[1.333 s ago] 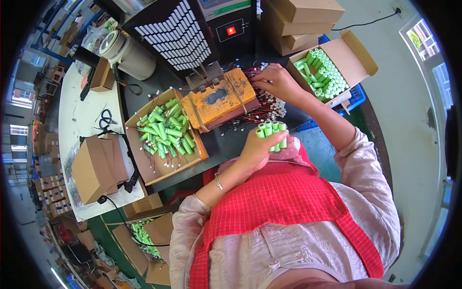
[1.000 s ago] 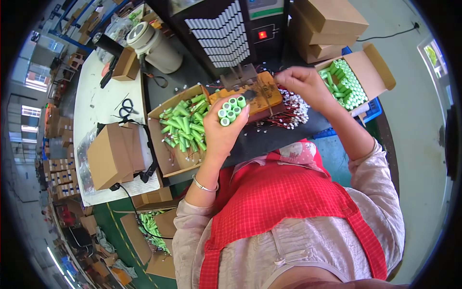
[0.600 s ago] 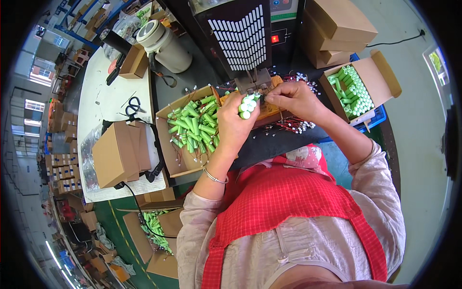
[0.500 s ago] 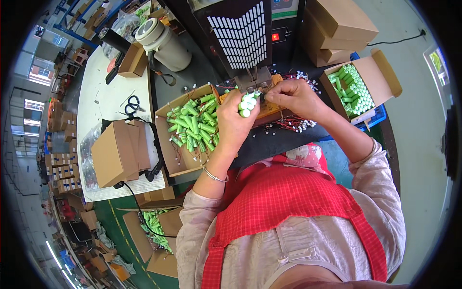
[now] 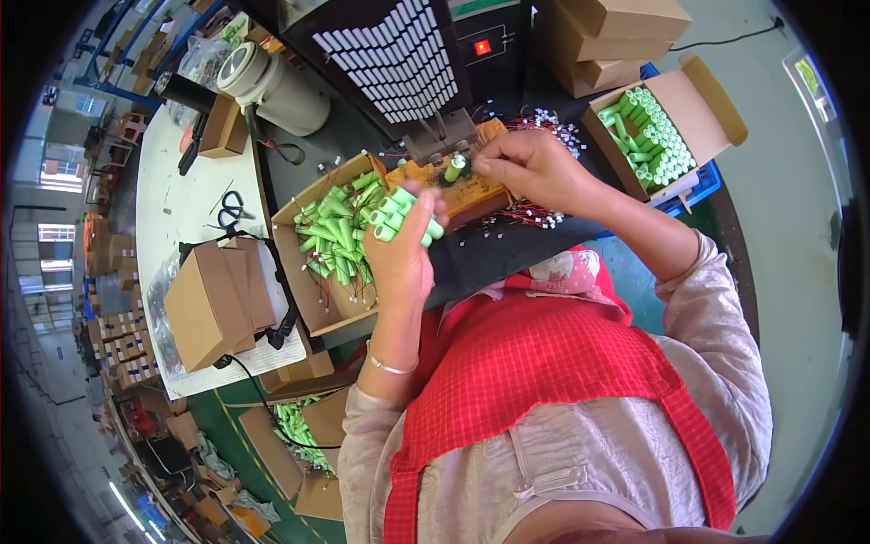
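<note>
My left hand (image 5: 399, 263) is closed round a bunch of green cylindrical battery cells (image 5: 391, 216), their pale ends pointing up. It sits beside an open cardboard box (image 5: 304, 295) filled with green cells on thin wires. One single green cell (image 5: 455, 169) stands tilted on an orange-brown work block (image 5: 473, 192), under the metal tips of a black spot-welding machine (image 5: 433, 136). Just right of that cell is my right hand (image 5: 535, 168), thumb and forefinger pinched together. Whatever lies between those fingertips is too small to make out.
Thin red and black leads with white connectors (image 5: 548, 127) lie behind and right of the block. An open box of green cells (image 5: 711, 100) stands at right in a blue crate. Farther left are a large flask (image 5: 299, 102), scissors (image 5: 234, 210) and a folded carton (image 5: 204, 308).
My left hand has drawn back left and down from the block with its bunch of cells. A single cell now shows under the machine tips. My right hand stays pinched near the block.
</note>
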Demonstrator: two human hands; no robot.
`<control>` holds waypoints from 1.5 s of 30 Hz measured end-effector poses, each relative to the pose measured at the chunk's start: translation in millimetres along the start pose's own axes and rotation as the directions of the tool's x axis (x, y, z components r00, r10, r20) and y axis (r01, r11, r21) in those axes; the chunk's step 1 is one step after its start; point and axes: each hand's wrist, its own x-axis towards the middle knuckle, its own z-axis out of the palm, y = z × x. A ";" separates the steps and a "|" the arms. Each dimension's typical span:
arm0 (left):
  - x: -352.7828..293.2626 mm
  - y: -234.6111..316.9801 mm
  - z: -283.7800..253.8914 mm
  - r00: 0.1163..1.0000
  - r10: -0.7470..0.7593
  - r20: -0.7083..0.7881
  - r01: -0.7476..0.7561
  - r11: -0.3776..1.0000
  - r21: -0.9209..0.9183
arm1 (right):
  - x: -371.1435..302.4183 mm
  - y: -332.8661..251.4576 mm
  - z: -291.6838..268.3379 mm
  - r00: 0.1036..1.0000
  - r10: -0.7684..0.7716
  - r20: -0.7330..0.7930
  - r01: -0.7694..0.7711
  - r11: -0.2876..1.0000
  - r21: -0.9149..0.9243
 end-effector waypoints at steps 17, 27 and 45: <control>-0.2 6.3 -8.1 0.907 -0.362 0.215 0.418 0.834 -0.360 | -26.5 -20.6 -26.1 0.878 -0.292 0.379 0.356 0.928 -0.111; 11.1 8.9 3.1 0.985 -0.043 0.166 0.047 0.999 -0.016 | -33.3 1.2 -0.8 0.903 -0.350 -0.249 0.285 0.922 -0.262; 35.2 -12.7 2.1 0.741 0.563 0.366 -0.625 0.381 0.681 | -4.4 8.0 23.8 0.957 -0.129 -0.262 0.126 0.992 -0.026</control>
